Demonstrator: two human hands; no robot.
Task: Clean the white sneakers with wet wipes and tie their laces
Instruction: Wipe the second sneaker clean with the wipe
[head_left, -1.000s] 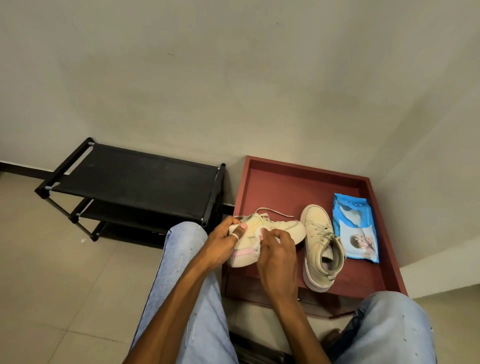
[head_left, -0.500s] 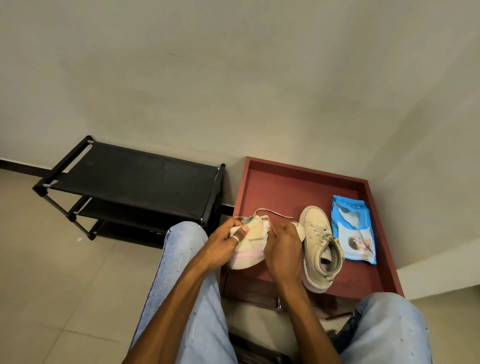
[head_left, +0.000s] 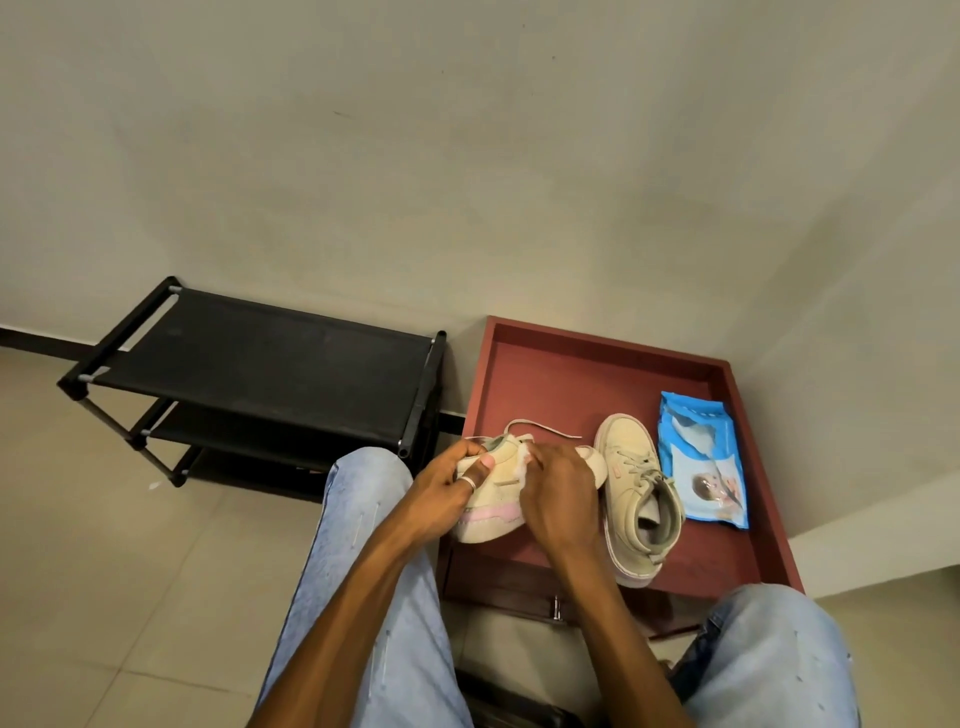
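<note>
Gripped by the left hand (head_left: 441, 493) at the heel end: one white sneaker (head_left: 497, 488), tipped on its side over the near left corner of the red tray (head_left: 571, 379), pink sole band toward the wearer. Fingers curled round the heel, thumb laid on the upper, ring (head_left: 469, 482) on one finger. Pressed against the sneaker's side by the right hand (head_left: 558, 499), fingers curled over it – a wet wipe (head_left: 522, 457), only a white scrap showing. Loose lace (head_left: 540, 428) trailing onto the tray behind. Second sneaker (head_left: 639, 499) standing on the tray just right of the hands, toe away, laces slack. Blue wipes pack (head_left: 701, 462) lying flat beside it – near the right rim. Black shoe rack (head_left: 260, 374) against the wall, left of the tray.
</note>
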